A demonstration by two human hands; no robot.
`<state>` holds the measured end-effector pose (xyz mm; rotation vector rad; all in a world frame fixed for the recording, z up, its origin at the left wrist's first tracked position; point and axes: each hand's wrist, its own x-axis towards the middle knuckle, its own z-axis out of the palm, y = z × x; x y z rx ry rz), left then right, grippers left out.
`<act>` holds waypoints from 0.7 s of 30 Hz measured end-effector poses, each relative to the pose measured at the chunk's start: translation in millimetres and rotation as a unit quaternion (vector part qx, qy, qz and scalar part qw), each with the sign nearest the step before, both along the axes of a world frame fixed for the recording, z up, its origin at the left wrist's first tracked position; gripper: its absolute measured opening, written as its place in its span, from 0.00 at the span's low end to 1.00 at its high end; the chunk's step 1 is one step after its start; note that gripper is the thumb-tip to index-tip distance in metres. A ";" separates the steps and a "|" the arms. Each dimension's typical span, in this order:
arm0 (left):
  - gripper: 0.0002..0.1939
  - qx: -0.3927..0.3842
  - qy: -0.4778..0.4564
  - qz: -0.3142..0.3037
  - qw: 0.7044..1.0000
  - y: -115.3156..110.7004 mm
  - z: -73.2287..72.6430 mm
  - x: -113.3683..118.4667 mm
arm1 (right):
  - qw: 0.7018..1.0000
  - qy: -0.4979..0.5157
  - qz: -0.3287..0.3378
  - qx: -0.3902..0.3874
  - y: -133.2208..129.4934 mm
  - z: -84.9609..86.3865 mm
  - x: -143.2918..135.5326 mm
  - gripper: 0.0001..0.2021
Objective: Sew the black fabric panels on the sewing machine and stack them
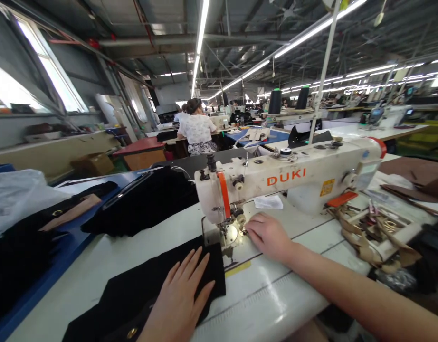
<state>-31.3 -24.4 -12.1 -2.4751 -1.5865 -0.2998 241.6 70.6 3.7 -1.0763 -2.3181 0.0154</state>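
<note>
A white sewing machine (254,178) with orange trim stands on the white table. Black fabric (144,275) lies flat to the left of its needle, its right edge close to the needle plate (230,234). On that fabric rests my left hand (183,289), palm down with the fingers spread. A brass-coloured eyelet (132,333) shows in the cloth beside my left wrist. My right hand (267,232) is at the right side of the presser foot, its fingertips pinched together against small metal parts. Whatever sits between those fingertips is hidden.
More black fabric (140,202) lies behind the cloth, and clear plastic (23,194) covers a pile at the left. A white tray (411,232) with brass rings and strips stands at the right. Farther off, a person in a white shirt (197,128) sits facing away.
</note>
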 end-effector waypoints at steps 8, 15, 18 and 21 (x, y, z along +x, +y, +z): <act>0.26 0.009 -0.020 -0.017 1.000 31.3 -3.1 9.7 | 0.956 -0.166 -0.225 -0.089 48.2 14.0 77.4 0.10; 0.26 0.028 -0.013 -0.018 0.999 30.5 -7.2 8.7 | 0.948 -0.183 -0.244 -0.093 46.2 11.4 72.1 0.11; 0.26 0.035 -0.015 -0.017 0.999 29.9 -6.6 8.4 | 0.946 -0.167 -0.261 -0.093 44.8 15.5 72.9 0.09; 0.25 0.036 -0.013 -0.015 0.999 30.0 -5.3 8.2 | 0.946 -0.153 -0.269 -0.100 45.7 17.8 74.6 0.07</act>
